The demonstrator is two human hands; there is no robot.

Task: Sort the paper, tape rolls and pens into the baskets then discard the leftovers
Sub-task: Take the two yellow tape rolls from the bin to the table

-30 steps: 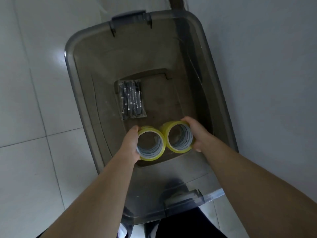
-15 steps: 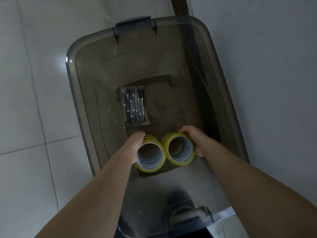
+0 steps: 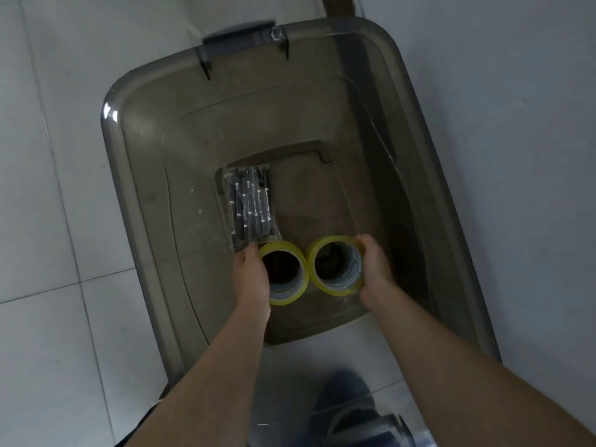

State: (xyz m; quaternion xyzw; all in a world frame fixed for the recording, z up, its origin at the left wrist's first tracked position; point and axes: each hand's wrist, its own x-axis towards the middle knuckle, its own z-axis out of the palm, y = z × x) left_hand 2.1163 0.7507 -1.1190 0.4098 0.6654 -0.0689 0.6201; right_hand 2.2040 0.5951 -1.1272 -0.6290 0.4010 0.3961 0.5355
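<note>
Person is leaning over the smoky grey translucent plastic storage bin (image 3: pixel 111 124), both arms reaching down inside. Left hand (image 3: pixel 251 279) is clamping the outer side of one stack of yellow-edged clear tape rolls (image 3: pixel 292 293). Right hand (image 3: pixel 375 272) is curling round the outer side of a second matching tape stack (image 3: pixel 342 285).

Both stacks are standing upright, cores facing the camera, side walls touching in the lower centre of the frame. Gripping from the outsides is squeezing the two columns together, so neither is shearing apart.

They're sitting low in the bin, towards its lower end in the frame. Can't tell if the bottoms are touching the bin floor yet.

Left fingertips are ending just beside the clear plastic pack of black pens (image 3: pixel 251 204), which is lying flat left of centre on the bin floor. Tape is going in right next to it, probably to leave the right side free.

My read: tape-placing step, pens already in, no paper showing here. Risk is releasing unevenly and a top roll sliding off.

Bin is standing on the white tiled floor (image 3: pixel 48 221), against the pale wall (image 3: pixel 516 156) along the right of the frame.
</note>
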